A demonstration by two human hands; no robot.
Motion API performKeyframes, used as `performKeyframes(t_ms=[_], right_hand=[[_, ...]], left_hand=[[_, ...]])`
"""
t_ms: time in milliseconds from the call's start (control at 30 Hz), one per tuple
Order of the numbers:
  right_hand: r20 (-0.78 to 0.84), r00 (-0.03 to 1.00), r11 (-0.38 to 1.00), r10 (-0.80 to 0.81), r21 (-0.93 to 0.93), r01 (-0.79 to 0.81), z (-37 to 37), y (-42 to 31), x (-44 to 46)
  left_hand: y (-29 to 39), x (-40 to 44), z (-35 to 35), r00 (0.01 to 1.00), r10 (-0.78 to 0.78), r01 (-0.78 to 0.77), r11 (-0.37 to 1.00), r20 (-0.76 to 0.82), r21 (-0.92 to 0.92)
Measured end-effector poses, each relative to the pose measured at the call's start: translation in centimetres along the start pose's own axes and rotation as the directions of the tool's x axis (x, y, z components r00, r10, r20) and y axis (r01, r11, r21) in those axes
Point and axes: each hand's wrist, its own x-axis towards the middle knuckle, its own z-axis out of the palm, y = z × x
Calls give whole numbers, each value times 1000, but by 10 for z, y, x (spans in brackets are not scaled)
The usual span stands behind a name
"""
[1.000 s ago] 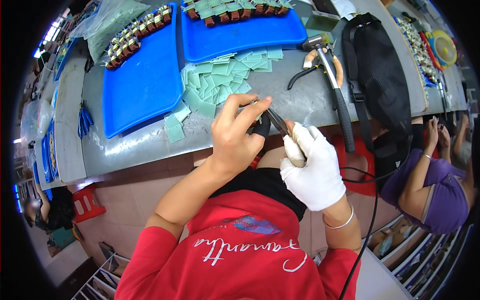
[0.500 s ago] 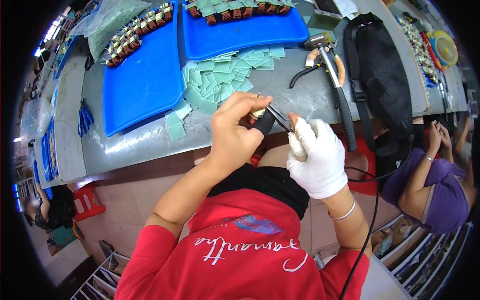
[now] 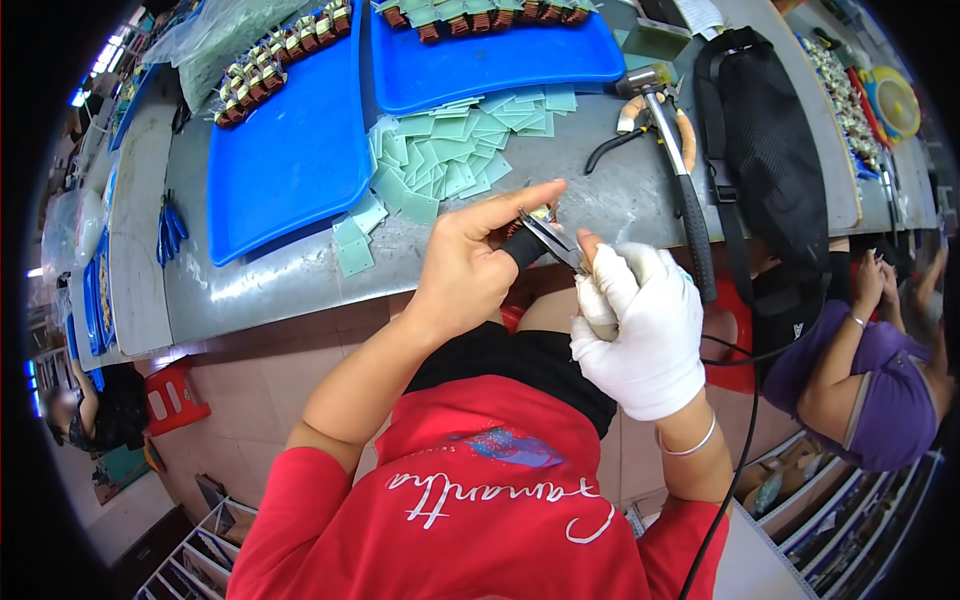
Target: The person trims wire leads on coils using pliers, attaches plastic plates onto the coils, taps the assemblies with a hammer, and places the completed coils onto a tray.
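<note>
Bare except for a black cover on one finger, my left hand holds a small wound component near the bench's front edge. My right hand, in a white glove with a bare fingertip showing, is wrapped round pliers with pale wrapped handles. The pliers' jaws reach the component beside my left fingers. What exactly lies between the jaws is too small to tell. Thin green sheets lie in a loose pile beyond my left hand.
Two blue trays carry rows of wound components. A hammer, another pair of pliers and a black bag lie to the right. One person sits at the right, another at the far left.
My left index finger has stretched out over the component. The pliers' jaws have shifted slightly and tilted at it. The view has moved a little, shifting the bench objects.
</note>
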Motion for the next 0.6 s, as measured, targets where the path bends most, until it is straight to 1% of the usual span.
performKeyframes(t_ms=[33,100,233,300,400,433,500,533,600], right_hand=[[0,1000,1000,-1,0,1,0,-1,1],[12,1000,995,-6,-103,7,-2,-5,2],[16,1000,989,4,-147,-1,-1,-9,2],[15,1000,979,-4,-205,7,-3,-13,2],[30,999,977,26,-212,-19,-1,-17,3],[31,999,977,25,-212,-18,0,-19,2],[73,990,989,117,-98,-109,2,-23,2],[73,990,989,118,-99,-110,3,-25,2],[66,986,989,150,-9,-150,4,-30,3]], left_hand=[[0,0,0,1000,0,0,1000,-1,0],[0,0,0,1000,1,-1,1000,1,20],[1,0,1,1000,16,-16,999,-7,39],[0,0,2,998,52,-49,996,-38,79],[-1,0,5,993,94,-85,990,-77,111],[-2,0,5,993,93,-85,990,-78,110],[-2,1,6,973,203,-181,965,-107,187],[-2,1,7,973,203,-181,966,-107,186],[-4,0,10,951,239,-218,968,-194,126]])
